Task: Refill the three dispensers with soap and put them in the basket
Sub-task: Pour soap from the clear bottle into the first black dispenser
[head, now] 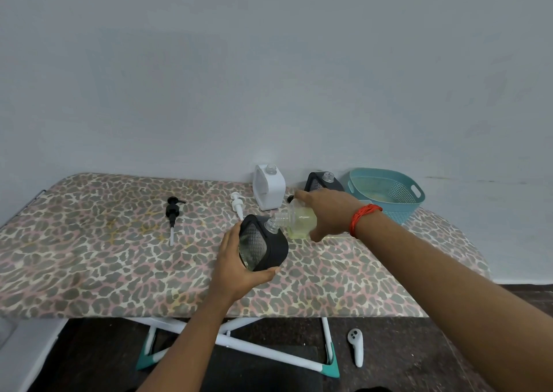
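Black dispenser [263, 243] centre frame, gripped in left hand [235, 264], tilted, neck pointing up-right, meeting mouth of soap bottle [300, 222] held sideways in right hand [329, 212]. Over leopard-print board [89, 257], grey wall behind. White dispenser [268, 186], teal basket [386, 194] along far edge, right of centre. Wide stretch of cover left of black pump [173, 210]
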